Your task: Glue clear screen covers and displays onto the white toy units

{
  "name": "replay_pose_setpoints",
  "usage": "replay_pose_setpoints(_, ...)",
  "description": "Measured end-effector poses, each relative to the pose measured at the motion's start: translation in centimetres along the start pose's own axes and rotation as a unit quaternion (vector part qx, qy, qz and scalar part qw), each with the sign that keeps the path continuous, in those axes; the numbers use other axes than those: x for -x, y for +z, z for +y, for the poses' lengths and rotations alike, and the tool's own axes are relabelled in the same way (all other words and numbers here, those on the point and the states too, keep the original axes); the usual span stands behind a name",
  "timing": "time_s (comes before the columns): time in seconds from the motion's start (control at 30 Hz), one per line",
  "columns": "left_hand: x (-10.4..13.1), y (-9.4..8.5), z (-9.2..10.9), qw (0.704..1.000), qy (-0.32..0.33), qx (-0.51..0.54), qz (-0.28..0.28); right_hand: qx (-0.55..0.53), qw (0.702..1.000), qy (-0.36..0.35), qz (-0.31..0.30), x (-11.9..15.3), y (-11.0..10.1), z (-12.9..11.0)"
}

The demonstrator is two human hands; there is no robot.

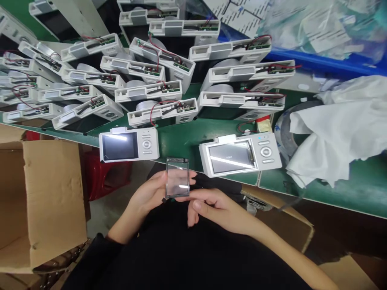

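A clear rectangular screen cover with a dark frame (177, 177) is held upright at the table's front edge. My left hand (152, 189) grips it from the left side, fingers behind it and visible through the clear pane. My right hand (210, 205) is at its lower right corner, the index finger reaching to the bottom edge and the other fingers curled; whether it pinches the cover is unclear. Beyond the hands, a white digital camera (128, 145) lies to the left, its screen dark. To the right another white camera (240, 155) lies with its screen lit and its surround open.
Several white camera bodies (163, 110) with open tops and red wires stand in rows on the green table (181, 139). At right are a white cloth (329, 133), a tape roll (286, 129) and a blue bin (326, 60) of plastic bags. A cardboard box (56, 201) stands lower left.
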State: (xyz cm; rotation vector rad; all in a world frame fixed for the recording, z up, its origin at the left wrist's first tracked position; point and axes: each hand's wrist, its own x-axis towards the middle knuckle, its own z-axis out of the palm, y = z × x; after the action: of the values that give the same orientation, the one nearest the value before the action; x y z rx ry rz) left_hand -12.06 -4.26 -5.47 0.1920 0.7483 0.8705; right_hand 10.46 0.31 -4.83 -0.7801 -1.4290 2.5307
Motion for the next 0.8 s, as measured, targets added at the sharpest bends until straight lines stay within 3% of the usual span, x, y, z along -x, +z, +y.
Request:
replay_pose_setpoints(0.33, -1.5, -0.2, -1.1, 0.997, -0.01, -0.07, 0.012, 0.034, 0.996, -0.008, 0.077, -0.9, -0.1, -0.9)
replay_pose_setpoints(0.43, -0.5, -0.5, -0.6, 0.991, -0.006, -0.124, 0.041, 0.052, 0.993, -0.011, 0.108, -1.2, 0.2, -1.0)
replay_pose_setpoints(0.5, 1.5, -0.8, 0.6, 0.98, 0.004, -0.183, 0.078, 0.063, 0.988, -0.007, 0.139, -1.4, 0.5, -1.2)
replay_pose_setpoints(0.6, 5.7, -1.2, 3.2, 0.948, 0.025, -0.296, 0.114, 0.093, 0.974, 0.009, 0.209, -1.6, 0.8, -1.4)
replay_pose_setpoints(0.63, 7.1, -1.5, 4.1, 0.913, 0.047, -0.392, 0.1, 0.102, 0.969, 0.009, 0.226, -1.7, 0.8, -1.5)
replay_pose_setpoints(0.73, 10.0, -2.3, 5.9, 0.828, 0.227, -0.507, 0.077, 0.097, 0.971, 0.005, 0.218, -1.5, 0.7, -1.1)
replay_pose_setpoints(0.8, 10.7, -3.2, 6.0, 0.794, 0.322, -0.501, 0.121, 0.068, 0.978, -0.009, 0.199, -1.3, 0.5, -0.5)
